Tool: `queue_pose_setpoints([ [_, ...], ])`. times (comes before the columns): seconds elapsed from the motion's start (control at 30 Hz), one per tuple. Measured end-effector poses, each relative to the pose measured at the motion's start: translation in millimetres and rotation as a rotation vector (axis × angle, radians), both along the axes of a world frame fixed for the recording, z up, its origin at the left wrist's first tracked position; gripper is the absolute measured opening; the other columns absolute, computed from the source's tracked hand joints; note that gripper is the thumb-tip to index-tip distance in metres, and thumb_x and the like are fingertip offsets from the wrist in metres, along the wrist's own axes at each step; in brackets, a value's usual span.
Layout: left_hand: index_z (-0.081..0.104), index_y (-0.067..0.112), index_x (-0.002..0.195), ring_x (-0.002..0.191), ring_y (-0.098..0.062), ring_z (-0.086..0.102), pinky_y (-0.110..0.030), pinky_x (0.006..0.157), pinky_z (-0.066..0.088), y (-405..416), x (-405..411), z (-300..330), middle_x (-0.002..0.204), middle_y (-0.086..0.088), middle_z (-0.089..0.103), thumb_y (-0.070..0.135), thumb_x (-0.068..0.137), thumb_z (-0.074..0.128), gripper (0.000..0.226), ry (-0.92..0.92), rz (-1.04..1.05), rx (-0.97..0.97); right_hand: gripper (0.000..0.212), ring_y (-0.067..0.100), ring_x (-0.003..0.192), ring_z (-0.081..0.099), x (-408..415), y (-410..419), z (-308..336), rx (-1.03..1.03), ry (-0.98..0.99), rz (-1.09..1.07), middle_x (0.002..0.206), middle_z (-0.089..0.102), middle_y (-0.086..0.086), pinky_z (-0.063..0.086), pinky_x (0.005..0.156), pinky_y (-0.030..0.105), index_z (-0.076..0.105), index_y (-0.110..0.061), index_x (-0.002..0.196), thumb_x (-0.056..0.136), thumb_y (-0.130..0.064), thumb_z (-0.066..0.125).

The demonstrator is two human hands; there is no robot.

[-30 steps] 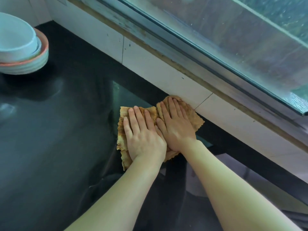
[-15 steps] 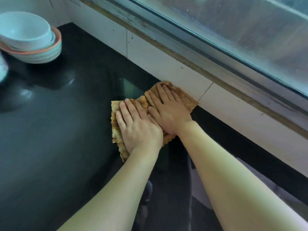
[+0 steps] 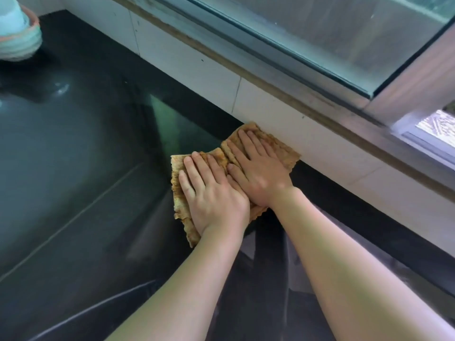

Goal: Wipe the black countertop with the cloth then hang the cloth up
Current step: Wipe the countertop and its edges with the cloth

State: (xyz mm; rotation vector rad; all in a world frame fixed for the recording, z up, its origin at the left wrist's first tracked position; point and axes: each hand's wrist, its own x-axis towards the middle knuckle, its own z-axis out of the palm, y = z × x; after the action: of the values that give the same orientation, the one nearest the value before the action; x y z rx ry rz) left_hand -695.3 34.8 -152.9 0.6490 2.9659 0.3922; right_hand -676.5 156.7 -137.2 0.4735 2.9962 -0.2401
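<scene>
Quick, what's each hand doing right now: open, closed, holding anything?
Left hand: open, flat, palm pressing the brown cloth onto the black countertop.
Right hand: open, flat, pressing the same cloth beside it, gripping nothing.

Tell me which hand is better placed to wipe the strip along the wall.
Right hand, probably: it lies flat on the cloth at the white wall tiles. The left hand sits farther out.

cloth [image 3: 275, 146] middle hidden under both flat hands, stacked bowls [image 3: 18, 33] cut off at left edge, blurred
</scene>
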Motion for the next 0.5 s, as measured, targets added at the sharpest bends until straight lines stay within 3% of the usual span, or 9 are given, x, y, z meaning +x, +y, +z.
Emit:
queue_pose_setpoints([
  [0.5, 0.009, 0.003, 0.161, 0.157, -0.038, -0.005, -0.054, 0.126, -0.002, 37.9, 213.5, 3.0, 0.170, -0.022, 0.001, 0.034, 0.103, 0.014, 0.066, -0.026, -0.204, 0.010, 0.063, 0.020, 0.156, -0.010, 238.1, 31.7, 1.1, 0.016, -0.018, -0.243, 0.170, -0.005, 0.003, -0.010, 0.124, 0.037, 0.009, -0.031, 0.161, 0.104, -0.058, 0.016],
])
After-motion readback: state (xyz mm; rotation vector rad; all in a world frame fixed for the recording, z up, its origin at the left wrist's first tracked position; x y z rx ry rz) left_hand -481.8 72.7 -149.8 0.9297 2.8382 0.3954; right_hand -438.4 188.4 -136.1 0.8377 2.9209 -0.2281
